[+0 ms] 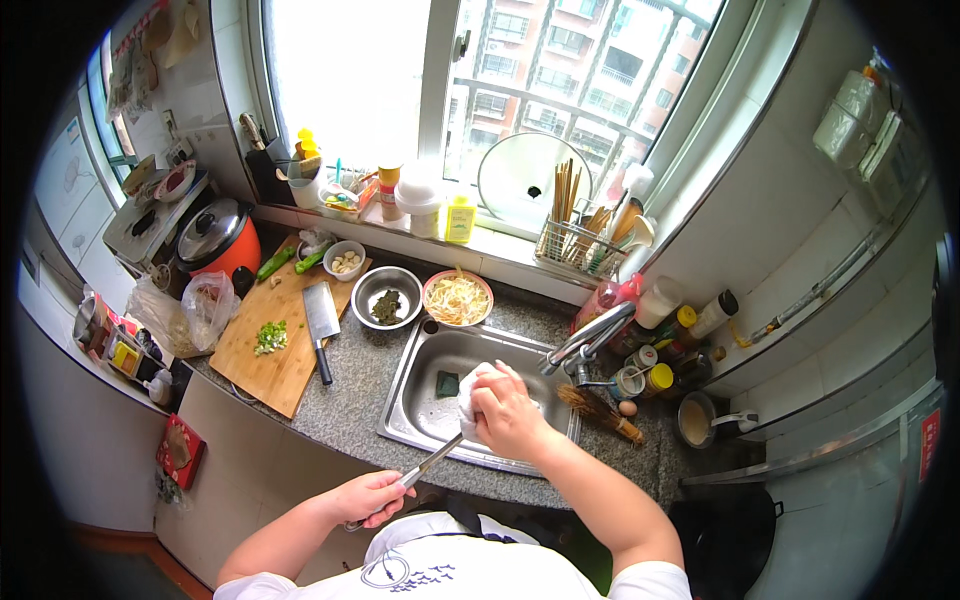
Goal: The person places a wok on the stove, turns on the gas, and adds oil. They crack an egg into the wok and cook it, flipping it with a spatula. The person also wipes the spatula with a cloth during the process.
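My left hand [375, 496] is closed around the metal handle [433, 459] of a long utensil, below the front edge of the sink. The utensil slants up to the right, and its far end is hidden by a white cloth. My right hand [501, 411] holds that white cloth [469, 401] around the far end, over the stainless steel sink [442, 352]. A small dark green piece [448, 384] lies on the sink's floor, left of the cloth. The faucet [589, 341] stands behind and to the right of my right hand.
Left of the sink, a cleaver [321, 311] and chopped scallions [271, 337] lie on a wooden cutting board [247, 367]. Behind the sink stand a metal bowl [362, 296] and a plate of shredded food [458, 298]. A bundled brush [600, 412], an egg [628, 408] and several jars are at right.
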Available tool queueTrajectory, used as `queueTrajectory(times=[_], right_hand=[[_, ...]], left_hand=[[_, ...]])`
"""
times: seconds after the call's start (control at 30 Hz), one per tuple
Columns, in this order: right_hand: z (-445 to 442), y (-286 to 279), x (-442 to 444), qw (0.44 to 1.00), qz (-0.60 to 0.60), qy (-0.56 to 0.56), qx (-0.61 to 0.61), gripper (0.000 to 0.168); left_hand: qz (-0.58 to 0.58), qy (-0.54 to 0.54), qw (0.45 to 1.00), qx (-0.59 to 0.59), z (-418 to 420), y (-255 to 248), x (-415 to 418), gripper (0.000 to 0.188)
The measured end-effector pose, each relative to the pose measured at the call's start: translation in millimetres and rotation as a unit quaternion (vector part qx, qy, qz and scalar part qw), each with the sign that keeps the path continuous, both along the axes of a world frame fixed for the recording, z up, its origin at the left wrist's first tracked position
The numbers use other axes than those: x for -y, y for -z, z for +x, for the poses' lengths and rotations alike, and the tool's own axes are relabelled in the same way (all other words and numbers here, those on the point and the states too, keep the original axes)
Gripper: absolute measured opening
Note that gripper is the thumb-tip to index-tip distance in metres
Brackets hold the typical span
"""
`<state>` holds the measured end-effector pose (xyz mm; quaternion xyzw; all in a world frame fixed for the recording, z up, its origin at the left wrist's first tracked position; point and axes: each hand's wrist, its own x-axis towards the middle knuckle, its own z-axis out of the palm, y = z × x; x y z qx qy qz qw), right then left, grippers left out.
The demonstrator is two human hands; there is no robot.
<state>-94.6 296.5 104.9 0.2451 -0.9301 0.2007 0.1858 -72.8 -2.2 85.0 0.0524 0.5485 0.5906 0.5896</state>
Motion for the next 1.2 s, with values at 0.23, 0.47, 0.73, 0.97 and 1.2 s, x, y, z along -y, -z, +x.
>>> queueTrajectory(times=[0.23,0.47,0.73,0.97,1.2], right_hand=[[-9,-5,-6,0.977,0.158,-0.108,0.090,0.034],[-24,6,-14,0.982,0.005,-0.057,0.179,0.038],[-32,43,-26,0.541,-0.722,0.182,0.392,0.025],[-4,15,8,0.493,-0.851,0.044,0.175,0.027],[-14,-14,45,0.982,-0.103,0.159,-0.008,0.046]], left_hand=[[-0.040,0.083,0.993,-0.080,0,-17,8,0.020],[-0.039,0.094,0.991,-0.085,2,-28,17,0.018],[0.033,0.025,0.999,-0.017,4,-25,56,0.020],[0.131,-0.131,0.982,0.048,2,-18,56,0.023],[0.116,-0.115,0.986,0.037,11,-17,22,0.022]])
